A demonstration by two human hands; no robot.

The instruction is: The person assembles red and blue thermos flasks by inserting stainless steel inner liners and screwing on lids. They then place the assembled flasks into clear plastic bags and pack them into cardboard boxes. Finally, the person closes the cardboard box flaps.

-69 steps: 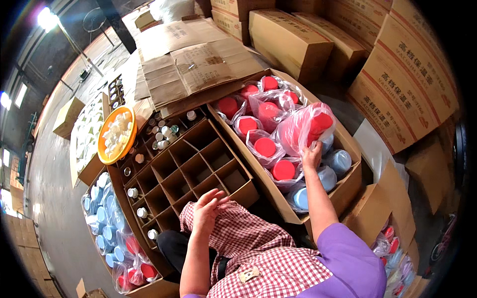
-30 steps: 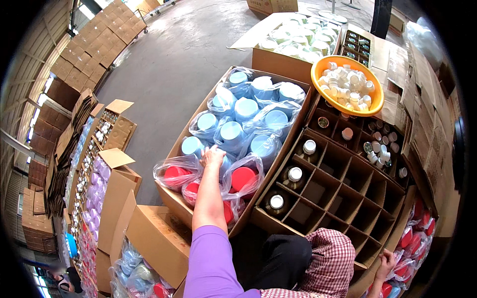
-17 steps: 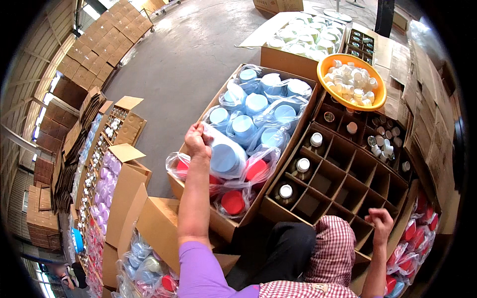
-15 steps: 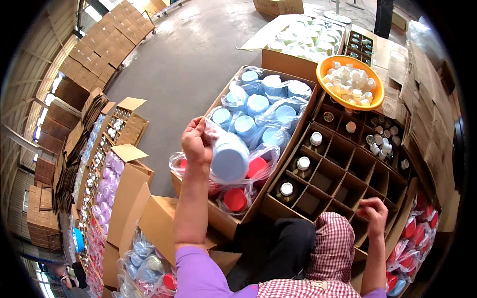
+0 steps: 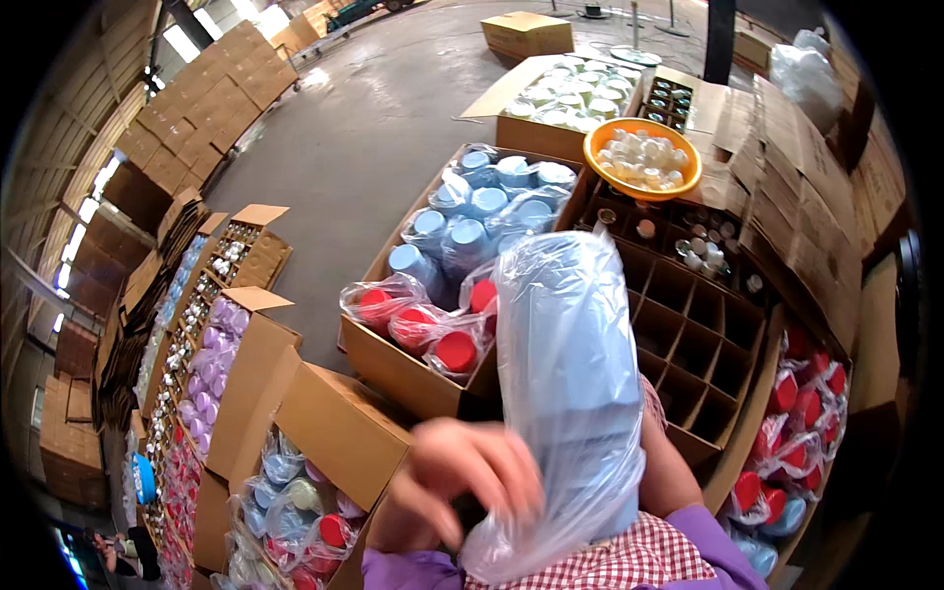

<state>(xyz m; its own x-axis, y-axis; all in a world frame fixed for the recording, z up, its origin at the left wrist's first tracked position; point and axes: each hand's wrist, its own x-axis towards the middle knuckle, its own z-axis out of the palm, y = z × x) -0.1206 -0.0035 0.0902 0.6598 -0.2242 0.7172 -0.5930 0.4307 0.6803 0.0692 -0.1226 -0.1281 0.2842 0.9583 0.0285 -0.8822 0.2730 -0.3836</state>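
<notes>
Centrally, one flask [image 5: 575, 364]: light blue, in a clear bag [image 5: 511, 556], long, roughly upright, held up in front of the body, partly covering the divided box [image 5: 688, 388].
Left hand [image 5: 467, 482]: blurred by motion, beside the bag's loose lower end; fingers bent, thumb set apart; whether they grasp the film cannot be told.
Right hand: hidden behind the flask, only the forearm [image 5: 671, 467] showing; state of its fingers cannot be told.
Apron [image 5: 629, 560]: red-and-white check, below the flask. Sleeves [image 5: 703, 536]: purple.
Left box [image 5: 418, 364]: open cardboard; bagged blue flasks [image 5: 467, 233] toward the far end, red ones [image 5: 455, 351] at the near end.
Divided box: brown cardboard, gridded into square cells.
Bowl [image 5: 597, 172]: orange, beyond the divided box; filled with small whitish caps [image 5: 644, 159].
Far box [image 5: 541, 133]: beyond the left box, pale flasks [image 5: 575, 95] inside.
Right box [image 5: 752, 462]: bagged red flasks [image 5: 806, 405], some blue ones nearest.
Floor [image 5: 334, 177]: grey, beyond the left box.
</notes>
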